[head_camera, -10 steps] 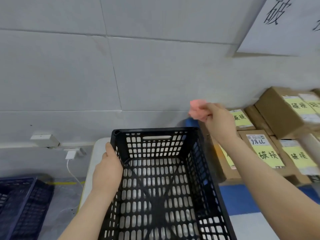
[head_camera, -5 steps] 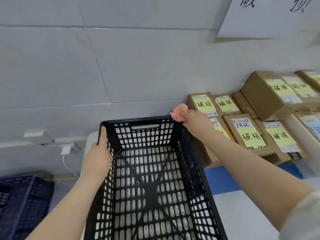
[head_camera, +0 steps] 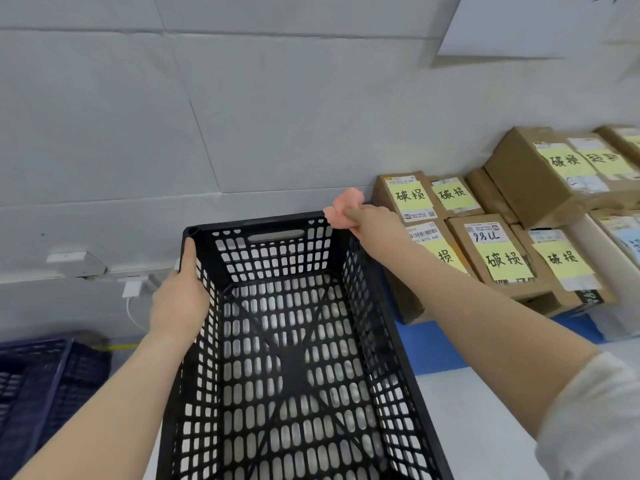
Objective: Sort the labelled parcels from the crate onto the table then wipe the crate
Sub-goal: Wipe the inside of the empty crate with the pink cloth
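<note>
Right grip [head_camera: 375, 226] has dropped from above the crate [head_camera: 273, 258] to its far right corner, same spot as half a second ago. It's closed round a pink cloth [head_camera: 343, 206] at the rim. Left grip [head_camera: 180, 299] still wrapped over the left rim near the far corner. Crate: black, slotted walls and floor, on the table [head_camera: 485, 427], labelled parcels [head_camera: 502, 258] just to its right.
</note>
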